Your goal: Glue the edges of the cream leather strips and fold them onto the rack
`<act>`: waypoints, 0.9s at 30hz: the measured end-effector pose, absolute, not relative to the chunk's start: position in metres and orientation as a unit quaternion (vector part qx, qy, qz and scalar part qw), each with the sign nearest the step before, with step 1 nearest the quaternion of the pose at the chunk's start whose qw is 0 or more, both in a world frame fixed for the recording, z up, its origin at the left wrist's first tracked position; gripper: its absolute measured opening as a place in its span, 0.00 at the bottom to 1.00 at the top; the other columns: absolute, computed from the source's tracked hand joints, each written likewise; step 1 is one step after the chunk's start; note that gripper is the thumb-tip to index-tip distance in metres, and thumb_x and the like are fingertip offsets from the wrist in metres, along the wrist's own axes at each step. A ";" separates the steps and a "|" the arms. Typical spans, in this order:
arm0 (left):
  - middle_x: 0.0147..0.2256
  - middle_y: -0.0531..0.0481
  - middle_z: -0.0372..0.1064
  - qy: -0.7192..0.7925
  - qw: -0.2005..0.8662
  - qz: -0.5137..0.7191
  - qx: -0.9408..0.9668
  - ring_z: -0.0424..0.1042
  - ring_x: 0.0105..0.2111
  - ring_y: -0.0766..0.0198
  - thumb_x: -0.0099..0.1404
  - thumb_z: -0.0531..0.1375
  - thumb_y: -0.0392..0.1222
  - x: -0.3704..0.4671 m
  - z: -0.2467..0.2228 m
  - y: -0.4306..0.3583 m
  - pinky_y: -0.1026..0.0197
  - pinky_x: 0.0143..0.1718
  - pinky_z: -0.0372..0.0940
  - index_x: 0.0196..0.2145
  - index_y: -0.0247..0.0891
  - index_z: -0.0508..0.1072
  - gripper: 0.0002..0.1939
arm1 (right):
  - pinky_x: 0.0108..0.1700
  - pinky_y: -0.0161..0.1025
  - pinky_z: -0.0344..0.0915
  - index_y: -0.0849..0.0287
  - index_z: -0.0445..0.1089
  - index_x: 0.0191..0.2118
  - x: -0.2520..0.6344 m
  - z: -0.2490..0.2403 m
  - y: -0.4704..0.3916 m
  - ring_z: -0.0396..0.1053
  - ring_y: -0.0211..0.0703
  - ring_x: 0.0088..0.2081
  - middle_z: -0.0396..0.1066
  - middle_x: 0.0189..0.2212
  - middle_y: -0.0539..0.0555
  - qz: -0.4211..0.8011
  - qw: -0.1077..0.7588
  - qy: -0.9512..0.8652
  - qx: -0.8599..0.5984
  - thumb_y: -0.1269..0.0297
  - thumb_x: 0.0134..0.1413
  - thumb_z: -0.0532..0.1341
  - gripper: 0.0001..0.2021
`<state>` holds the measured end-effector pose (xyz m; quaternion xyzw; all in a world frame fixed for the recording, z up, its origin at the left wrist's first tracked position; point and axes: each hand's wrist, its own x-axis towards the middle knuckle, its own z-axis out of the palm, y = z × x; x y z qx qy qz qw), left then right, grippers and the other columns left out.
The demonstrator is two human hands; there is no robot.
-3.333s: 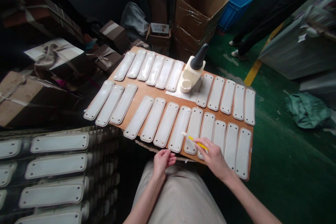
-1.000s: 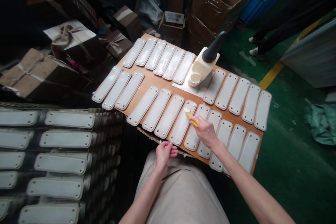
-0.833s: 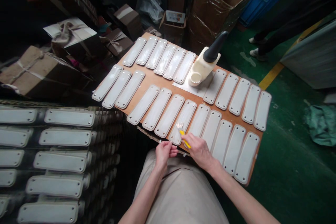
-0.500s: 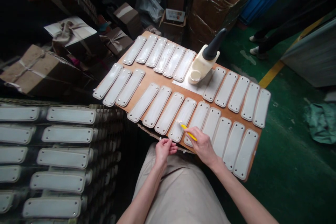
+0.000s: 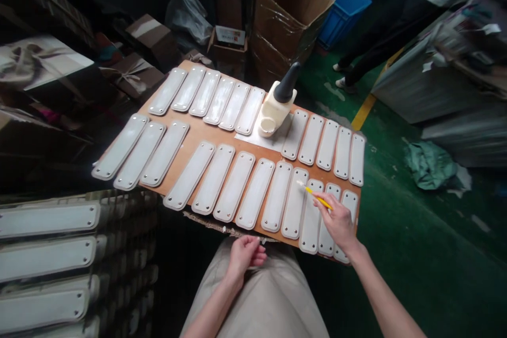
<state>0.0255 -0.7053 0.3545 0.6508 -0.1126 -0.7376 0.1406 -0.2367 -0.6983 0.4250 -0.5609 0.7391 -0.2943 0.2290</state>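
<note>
My right hand (image 5: pixel 336 222) grips a thin yellow-handled brush (image 5: pixel 319 197). Its whitish tip rests on or just over a pale strip (image 5: pixel 295 203) with rivets at its corners, in the near row. Several more such strips lie in two rows on the brown board (image 5: pixel 206 131), some shinier than others. My left hand (image 5: pixel 246 254) is closed, fingers curled, over my lap just below the board's near edge; I see nothing in it. A cream plastic bottle (image 5: pixel 273 108) with a black part on top and a round opening stands on white paper (image 5: pixel 253 141) near the far row.
Stacked strips (image 5: pixel 47 259) fill the lower left. Ribbon-tied boxes (image 5: pixel 129 76) crowd the left side. Beyond the board are a tall cardboard box (image 5: pixel 289 5) and a blue crate (image 5: pixel 343 8). A person's legs (image 5: pixel 368 37) show at upper right, and green cloth (image 5: pixel 430 165) lies on the floor.
My right hand has moved the brush rightward from one strip to another further along the near row. My left hand has left the strip's lower end. The view has shifted to the right.
</note>
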 end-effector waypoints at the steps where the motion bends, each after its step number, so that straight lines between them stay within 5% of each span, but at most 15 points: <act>1: 0.24 0.45 0.75 -0.116 0.113 -0.758 0.632 0.75 0.19 0.64 0.60 0.65 0.42 0.018 0.354 -0.700 0.68 0.18 0.69 0.29 0.32 0.69 0.10 | 0.41 0.44 0.71 0.54 0.70 0.47 -0.250 0.422 -0.703 0.74 0.47 0.38 0.73 0.40 0.56 -0.284 0.200 0.740 -0.576 0.58 0.65 0.53 0.12; 6: 0.24 0.43 0.75 -0.097 0.062 -0.787 0.607 0.74 0.18 0.63 0.57 0.67 0.42 -0.029 0.349 -0.682 0.68 0.16 0.67 0.30 0.32 0.70 0.12 | 0.42 0.43 0.70 0.53 0.70 0.49 -0.286 0.406 -0.720 0.73 0.47 0.42 0.74 0.41 0.55 -0.238 0.136 0.717 -0.640 0.60 0.66 0.53 0.12; 18: 0.20 0.47 0.73 -0.127 0.130 -0.676 0.714 0.73 0.17 0.64 0.54 0.68 0.40 -0.064 0.344 -0.659 0.67 0.17 0.67 0.23 0.34 0.68 0.12 | 0.38 0.39 0.66 0.58 0.67 0.50 -0.274 0.385 -0.673 0.72 0.45 0.38 0.72 0.37 0.57 -0.201 0.217 0.663 -0.688 0.65 0.68 0.49 0.13; 23: 0.16 0.52 0.70 -0.151 0.079 -0.686 0.707 0.68 0.13 0.66 0.58 0.65 0.42 -0.068 0.345 -0.648 0.69 0.13 0.60 0.22 0.38 0.67 0.13 | 0.39 0.39 0.67 0.57 0.67 0.50 -0.279 0.385 -0.670 0.72 0.45 0.38 0.72 0.38 0.56 -0.213 0.236 0.658 -0.683 0.65 0.68 0.50 0.12; 27: 0.18 0.50 0.72 -0.134 0.109 -0.701 0.692 0.71 0.16 0.66 0.58 0.65 0.43 -0.068 0.350 -0.646 0.68 0.17 0.65 0.23 0.37 0.67 0.13 | 0.39 0.39 0.67 0.58 0.67 0.49 -0.275 0.391 -0.661 0.72 0.45 0.37 0.72 0.37 0.56 -0.205 0.255 0.643 -0.693 0.66 0.68 0.49 0.12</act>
